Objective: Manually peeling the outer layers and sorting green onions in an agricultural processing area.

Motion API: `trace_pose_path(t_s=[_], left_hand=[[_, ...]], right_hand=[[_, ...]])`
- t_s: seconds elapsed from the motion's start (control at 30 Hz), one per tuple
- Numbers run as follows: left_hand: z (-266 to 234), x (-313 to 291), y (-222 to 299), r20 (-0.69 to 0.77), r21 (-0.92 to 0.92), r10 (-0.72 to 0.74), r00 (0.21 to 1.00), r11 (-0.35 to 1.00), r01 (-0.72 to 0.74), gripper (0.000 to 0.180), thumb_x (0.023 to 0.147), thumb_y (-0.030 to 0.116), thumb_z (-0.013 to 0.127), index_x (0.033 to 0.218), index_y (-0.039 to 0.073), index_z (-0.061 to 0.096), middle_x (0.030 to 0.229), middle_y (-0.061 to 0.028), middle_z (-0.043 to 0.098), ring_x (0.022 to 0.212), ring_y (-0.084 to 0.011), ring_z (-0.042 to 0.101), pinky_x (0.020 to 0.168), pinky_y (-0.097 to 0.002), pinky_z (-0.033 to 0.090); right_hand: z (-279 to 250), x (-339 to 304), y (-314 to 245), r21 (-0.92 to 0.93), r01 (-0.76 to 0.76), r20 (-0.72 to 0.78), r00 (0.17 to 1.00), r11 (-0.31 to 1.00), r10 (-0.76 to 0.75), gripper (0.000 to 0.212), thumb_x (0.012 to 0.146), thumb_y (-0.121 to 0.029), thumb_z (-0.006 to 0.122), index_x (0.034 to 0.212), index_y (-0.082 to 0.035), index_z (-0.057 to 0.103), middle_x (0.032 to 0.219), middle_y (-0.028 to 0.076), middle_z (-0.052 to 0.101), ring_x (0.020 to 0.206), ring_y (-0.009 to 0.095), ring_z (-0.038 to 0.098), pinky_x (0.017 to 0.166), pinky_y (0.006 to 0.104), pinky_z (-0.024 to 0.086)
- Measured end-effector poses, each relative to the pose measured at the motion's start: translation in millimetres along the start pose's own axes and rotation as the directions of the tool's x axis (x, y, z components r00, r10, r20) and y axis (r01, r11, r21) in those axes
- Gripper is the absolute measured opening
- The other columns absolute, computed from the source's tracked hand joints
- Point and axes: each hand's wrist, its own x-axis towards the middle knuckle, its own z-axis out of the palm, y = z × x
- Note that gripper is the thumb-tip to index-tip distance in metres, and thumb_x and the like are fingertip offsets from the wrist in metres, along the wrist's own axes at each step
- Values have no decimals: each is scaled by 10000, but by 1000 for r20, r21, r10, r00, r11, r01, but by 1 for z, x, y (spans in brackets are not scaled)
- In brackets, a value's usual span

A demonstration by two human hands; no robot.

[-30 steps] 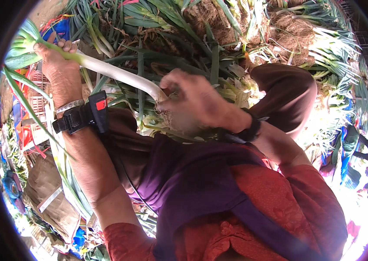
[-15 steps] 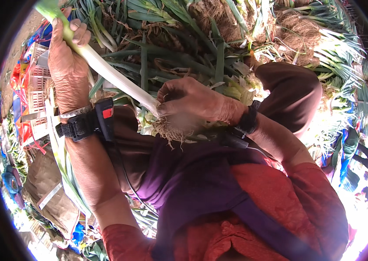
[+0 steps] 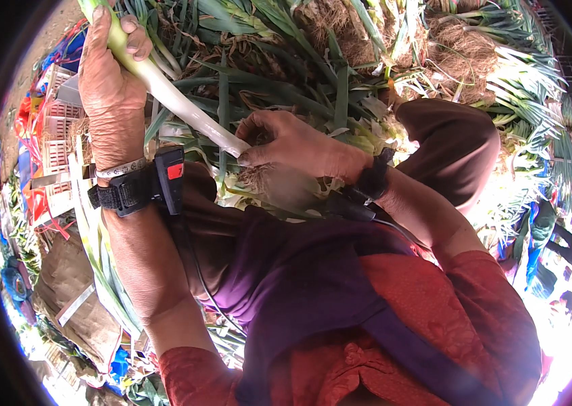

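Observation:
A long leek slants from the upper left down to the middle, its green part at the top and its shiny white shank below. My left hand is wrapped round the greener upper part. At the lower end, my right hand is curled with thumb and fingers pinched at the base, where the white shank meets brown stringy roots. The roots hang partly behind and below the right hand. Whether those fingers also hold something small is hidden.
Piled leeks with dark green leaves lie beyond my hands. Root clumps and bundled leeks stand at the upper right. A pale plastic crate is at the left, above brown cardboard. My bent knee is at the right.
The leek's root end has moved up and slightly left, together with my right hand. My left hand has shifted a little to the right, still gripping the stalk.

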Motion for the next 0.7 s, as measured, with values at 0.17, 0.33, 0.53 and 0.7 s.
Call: trace_pose_path(t_s=[0.17,0.33,0.53,0.7], left_hand=[[-4,2,-1,-11,-11,-10,1000,1000,10,386,923,274,548,1242,61,507,669,15,480,493,-70,434,422,-202,353],[-9,10,-4,-11,-102,-80,997,992,78,383,923,284,544,1242,76,506,672,16,468,493,-73,419,421,-205,345],[-7,12,-2,-82,-106,-146,986,985,137,331,921,278,546,1193,90,537,669,16,469,485,-78,413,419,-204,342],[-11,15,-6,-111,-16,-126,986,992,125,275,915,250,554,1148,103,566,639,14,473,476,-89,436,411,-207,351]], right_hand=[[1,-1,-1,-121,90,-30,995,989,-94,275,759,-149,739,929,20,604,839,60,630,781,97,578,709,258,470],[2,0,-1,-258,168,-33,983,952,-182,209,769,-106,725,865,16,584,796,59,621,750,100,578,676,262,468],[6,1,6,-390,302,-11,943,870,-332,170,793,-60,690,855,21,554,774,89,606,722,122,583,668,286,470],[8,3,11,-610,349,-49,879,711,-474,235,762,-64,701,878,4,508,826,104,567,714,228,602,627,338,484]])
